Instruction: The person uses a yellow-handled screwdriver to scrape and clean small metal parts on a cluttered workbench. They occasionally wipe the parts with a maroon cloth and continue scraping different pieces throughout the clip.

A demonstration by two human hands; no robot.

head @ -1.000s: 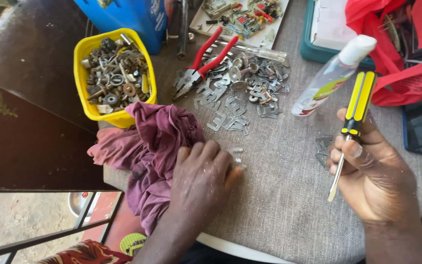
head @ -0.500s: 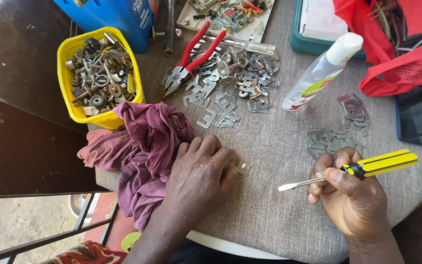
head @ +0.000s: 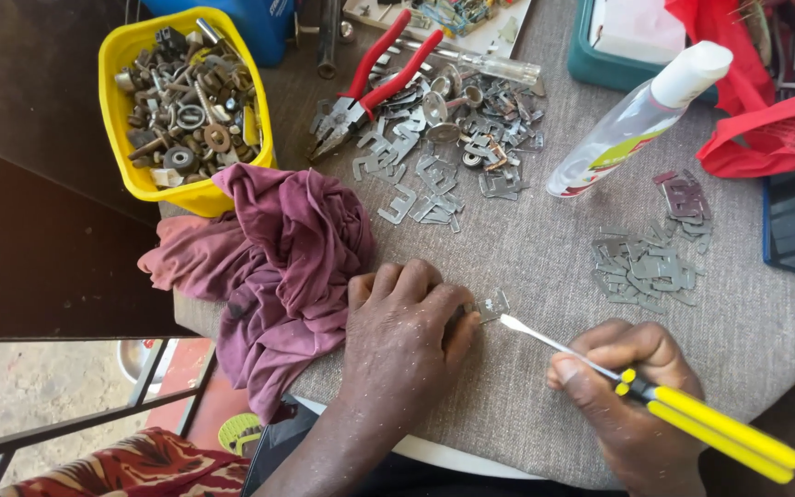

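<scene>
Left hand (head: 402,331) pins small metal plate (head: 492,304) on table (head: 526,248); right hand (head: 632,387) clamped on screwdriver (head: 655,396), tip at plate. Next needs steady prying.

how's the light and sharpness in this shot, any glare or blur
Head view: bright, even daylight on the grey table, soft shadows under the left hand and right hand; small glints on the metal clips and the screwdriver blade; the left edge falls into dark shadow; hands and parts look sharp, no evident motion blur.
</scene>
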